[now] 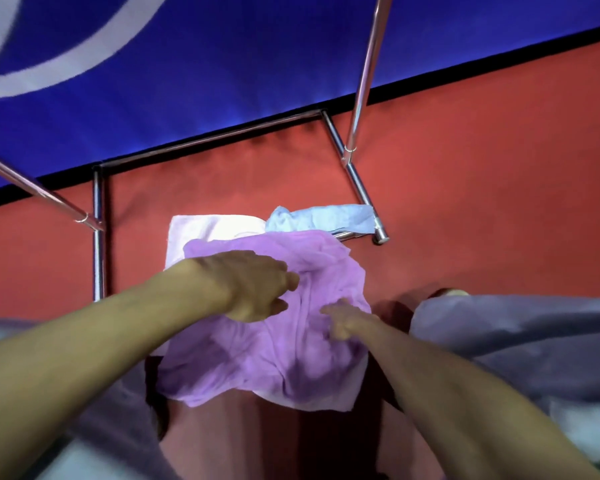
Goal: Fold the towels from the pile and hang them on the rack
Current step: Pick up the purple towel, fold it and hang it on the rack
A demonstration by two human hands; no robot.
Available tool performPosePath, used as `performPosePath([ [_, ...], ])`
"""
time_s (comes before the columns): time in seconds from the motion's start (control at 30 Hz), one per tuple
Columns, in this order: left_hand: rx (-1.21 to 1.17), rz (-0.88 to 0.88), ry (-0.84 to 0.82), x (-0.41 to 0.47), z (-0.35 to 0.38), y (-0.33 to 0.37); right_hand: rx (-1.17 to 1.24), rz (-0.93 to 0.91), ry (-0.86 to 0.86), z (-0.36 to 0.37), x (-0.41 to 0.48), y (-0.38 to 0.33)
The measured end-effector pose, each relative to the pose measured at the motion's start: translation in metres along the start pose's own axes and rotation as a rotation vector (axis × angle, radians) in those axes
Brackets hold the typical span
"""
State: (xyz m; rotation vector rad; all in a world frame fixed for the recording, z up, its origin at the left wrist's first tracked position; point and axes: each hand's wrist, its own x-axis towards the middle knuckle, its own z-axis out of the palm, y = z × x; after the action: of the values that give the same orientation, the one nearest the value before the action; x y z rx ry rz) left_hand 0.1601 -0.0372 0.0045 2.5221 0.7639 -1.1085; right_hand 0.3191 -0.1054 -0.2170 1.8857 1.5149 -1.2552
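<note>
A purple towel [274,355] hangs rumpled in front of me, draped over a rail of the chrome rack [99,202] that it hides. My left hand [253,285] lies palm down on its upper part with fingers nearly straight. My right hand [343,322] touches the towel's right side with loosely bent fingers, holding nothing I can see. Behind it a pale pink towel [201,233] hangs flat. A light blue towel [329,220] is bunched on the rack's rail end at the right.
The rack's chrome tubes [364,74] slant up on both sides over a red floor [482,202] and a blue mat [187,81]. Grey-lilac fabric [516,337] lies at the right and lower left.
</note>
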Motion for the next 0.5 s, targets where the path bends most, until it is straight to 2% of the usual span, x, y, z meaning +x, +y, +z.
performPosePath([
  [0.1,0.011,-0.007,0.033,0.001,-0.002,-0.003,-0.071,-0.037,0.187,0.008,0.002,0.003],
  [0.27,0.002,-0.007,0.079,-0.003,-0.002,-0.004,-0.258,-0.089,0.249,-0.003,-0.008,-0.003],
  [0.3,0.010,-0.010,0.089,-0.005,-0.002,-0.004,-0.249,-0.099,0.259,-0.008,-0.009,-0.007],
  [0.4,0.054,-0.041,0.128,-0.014,-0.006,-0.007,-0.011,-0.126,0.267,-0.035,-0.019,-0.024],
  [0.5,0.060,-0.126,0.169,-0.026,-0.007,-0.014,0.120,-0.253,0.308,-0.070,-0.041,-0.052],
])
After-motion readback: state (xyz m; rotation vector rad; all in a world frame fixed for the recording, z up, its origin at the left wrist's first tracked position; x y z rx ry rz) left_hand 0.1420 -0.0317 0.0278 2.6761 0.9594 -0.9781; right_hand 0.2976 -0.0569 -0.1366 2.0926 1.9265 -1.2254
